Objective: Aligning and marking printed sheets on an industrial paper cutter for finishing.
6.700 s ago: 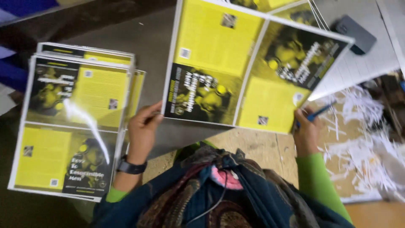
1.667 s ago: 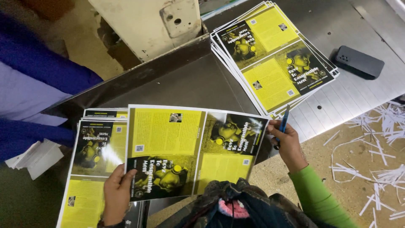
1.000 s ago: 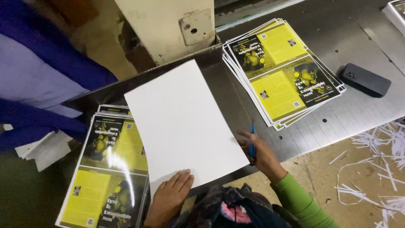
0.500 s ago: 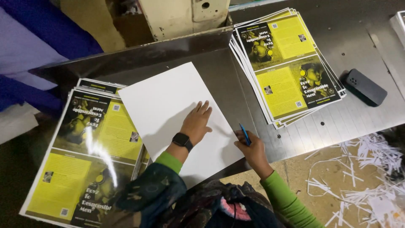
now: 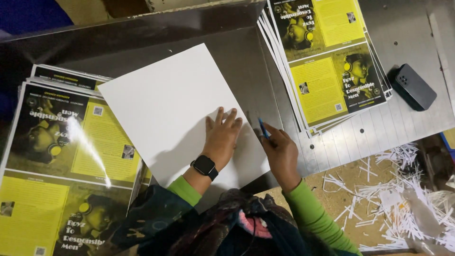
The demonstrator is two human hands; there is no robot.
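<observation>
- Left hand (image 5: pixel 222 137) lies flat and open on a blank white sheet (image 5: pixel 175 106) on the metal table (image 5: pixel 332 147).
- Right hand (image 5: pixel 280 151) pinches a blue pen (image 5: pixel 263 129).
- The sheet looks light, floppy, best lifted by an edge.

Print shop: stacked yellow printed sheets (image 5: pixel 332 61) at one o'clock, paper trimmings (image 5: pixel 403 199) at four, metal cutter table (image 5: pixel 407 28).

Dim workshop light, glare streak on left printed stack (image 5: pixel 71 156), sharp focus
</observation>
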